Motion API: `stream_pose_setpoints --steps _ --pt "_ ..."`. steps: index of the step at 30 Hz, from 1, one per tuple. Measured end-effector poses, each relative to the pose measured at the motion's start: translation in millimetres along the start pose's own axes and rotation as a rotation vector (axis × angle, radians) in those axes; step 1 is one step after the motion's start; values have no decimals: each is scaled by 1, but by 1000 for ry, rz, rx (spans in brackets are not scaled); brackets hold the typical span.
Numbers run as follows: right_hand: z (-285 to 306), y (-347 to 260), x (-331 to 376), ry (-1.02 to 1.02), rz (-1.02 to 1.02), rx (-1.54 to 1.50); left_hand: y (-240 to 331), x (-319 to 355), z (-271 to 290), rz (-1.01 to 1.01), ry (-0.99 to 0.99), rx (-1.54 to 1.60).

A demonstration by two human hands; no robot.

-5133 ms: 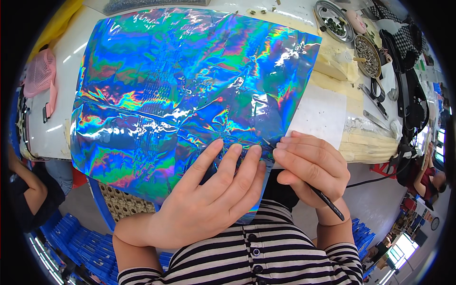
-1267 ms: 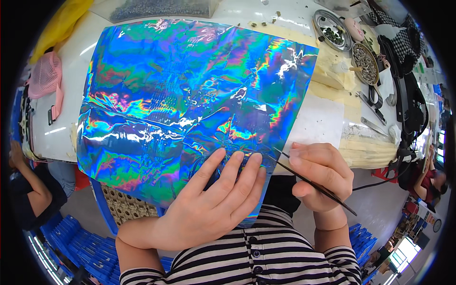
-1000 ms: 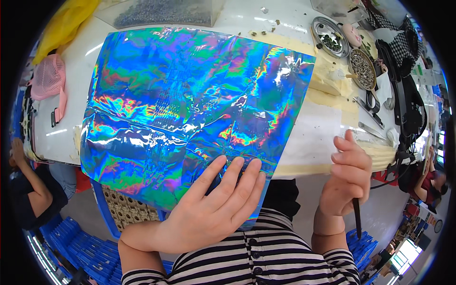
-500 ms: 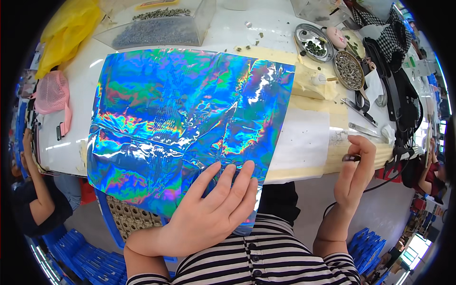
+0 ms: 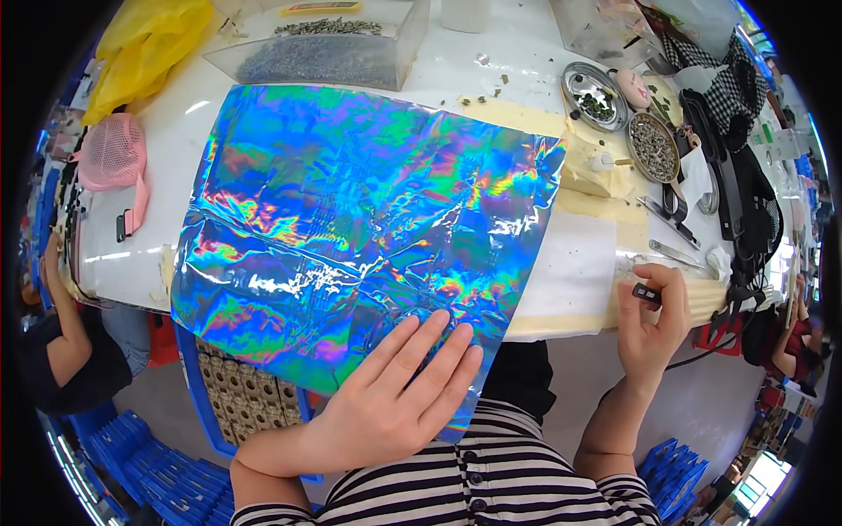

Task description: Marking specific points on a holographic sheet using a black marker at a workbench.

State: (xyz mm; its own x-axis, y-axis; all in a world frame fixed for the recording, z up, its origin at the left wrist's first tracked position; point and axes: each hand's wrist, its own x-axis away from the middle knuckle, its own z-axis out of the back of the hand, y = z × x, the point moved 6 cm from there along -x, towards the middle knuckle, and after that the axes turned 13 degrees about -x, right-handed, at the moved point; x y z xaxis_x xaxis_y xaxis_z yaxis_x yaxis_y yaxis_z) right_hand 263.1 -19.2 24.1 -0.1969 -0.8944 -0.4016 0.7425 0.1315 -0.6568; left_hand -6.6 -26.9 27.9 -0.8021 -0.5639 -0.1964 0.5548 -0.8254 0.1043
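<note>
The left hand (image 5: 386, 412) lies flat, fingers spread, on the shiny rainbow sheet (image 5: 360, 228), whose near edge hangs off the white table (image 5: 491, 61). The right hand (image 5: 653, 320) pinches a small black tool (image 5: 646, 294) at the table's edge, beside bare white paper (image 5: 570, 276).

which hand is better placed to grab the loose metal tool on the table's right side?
Right, likely. The right hand sits at the table edge beside the metal tool, though it holds a dark pen. The left hand presses the holographic sheet.

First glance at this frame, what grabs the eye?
The big iridescent foil sheet fills the middle of the white table, its near edge hanging over. The left hand lies flat on that near edge; the right hand grips a small dark tool at the table's right edge. A yellow bag sits far left.
</note>
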Motion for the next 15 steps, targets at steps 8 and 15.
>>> stream_pose_setpoints --steps 8,15 --pt "-17 -21 3 15 64 -127 1 8 -3 27 32 62" --pt "-23 -31 3 -24 106 -140 1 15 2 43 41 122"
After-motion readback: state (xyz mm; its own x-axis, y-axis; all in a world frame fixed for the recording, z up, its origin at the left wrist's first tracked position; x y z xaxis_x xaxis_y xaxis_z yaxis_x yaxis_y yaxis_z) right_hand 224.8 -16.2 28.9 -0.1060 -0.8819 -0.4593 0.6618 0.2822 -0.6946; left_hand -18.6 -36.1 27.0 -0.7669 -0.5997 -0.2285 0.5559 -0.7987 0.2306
